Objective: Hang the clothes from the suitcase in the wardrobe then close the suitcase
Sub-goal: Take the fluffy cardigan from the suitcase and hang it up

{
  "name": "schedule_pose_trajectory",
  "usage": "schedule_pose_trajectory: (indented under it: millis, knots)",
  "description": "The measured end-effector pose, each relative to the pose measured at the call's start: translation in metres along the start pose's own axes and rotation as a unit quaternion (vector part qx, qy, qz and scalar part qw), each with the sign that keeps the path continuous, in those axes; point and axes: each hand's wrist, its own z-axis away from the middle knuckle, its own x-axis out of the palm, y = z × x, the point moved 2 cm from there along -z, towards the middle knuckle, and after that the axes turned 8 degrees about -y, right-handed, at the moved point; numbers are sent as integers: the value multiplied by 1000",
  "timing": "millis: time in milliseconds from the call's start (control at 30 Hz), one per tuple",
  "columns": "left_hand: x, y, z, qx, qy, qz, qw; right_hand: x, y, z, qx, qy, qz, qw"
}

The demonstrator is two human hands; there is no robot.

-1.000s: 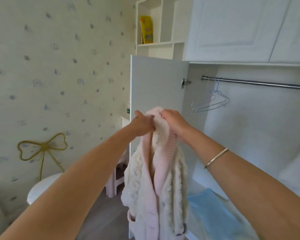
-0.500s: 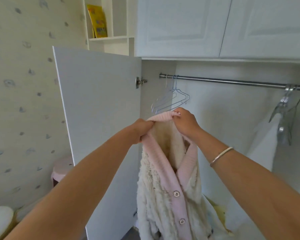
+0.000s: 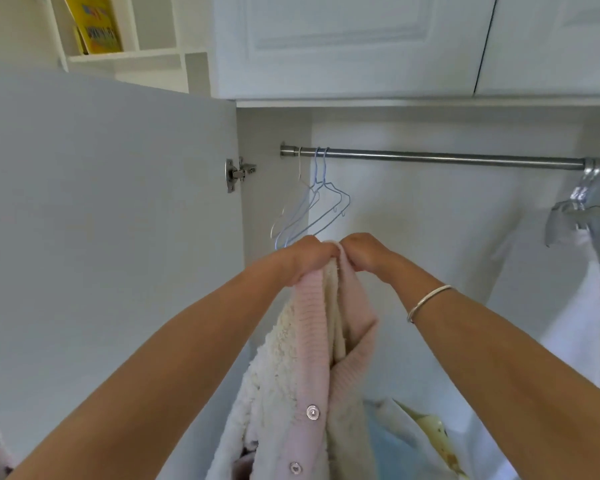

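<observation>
A fluffy cream cardigan with pink knitted trim and snap buttons (image 3: 291, 382) hangs from both my hands in front of the open wardrobe. My left hand (image 3: 305, 258) grips the left side of its collar. My right hand (image 3: 364, 252) grips the right side, and the two fists almost touch. Just behind and above them, empty blue and white wire hangers (image 3: 314, 206) hang at the left end of the steel rail (image 3: 447, 157). The suitcase is out of sight.
The wardrobe door (image 3: 101, 220) stands open on my left. A white garment on a grey hanger (image 3: 593, 220) hangs at the rail's right end. Blue and yellow fabric (image 3: 426, 441) lies low inside. White cupboards sit above, with a yellow packet (image 3: 97, 26) on a side shelf.
My view has turned right and come closer to the wardrobe. My hands have drawn together at the collar and now sit right under the empty wire hangers.
</observation>
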Motion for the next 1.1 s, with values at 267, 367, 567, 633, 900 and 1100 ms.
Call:
schedule_pose_trajectory:
  millis: [267, 367, 567, 633, 900, 1100]
  knots:
    - [-36, -28, -57, -41, -25, -13, 999, 27, -13, -80, 3, 15, -136, 991]
    - [-49, -32, -65, -48, -35, -20, 998, 38, -14, -107, 19, -7, -150, 988]
    - [-75, -46, -81, -55, -40, -57, 996, 52, -15, -154, 33, -12, -204, 978]
    - [-79, -50, -84, -46, -33, -66, 996, 55, -18, -160, 46, -10, -221, 974]
    - [-79, -58, -92, -20, -76, -114, 990, 54, -21, -171, 60, -44, -350, 934]
    - [-78, -57, -96, 0, -81, -114, 990, 39, -27, -166, 36, -39, -405, 913]
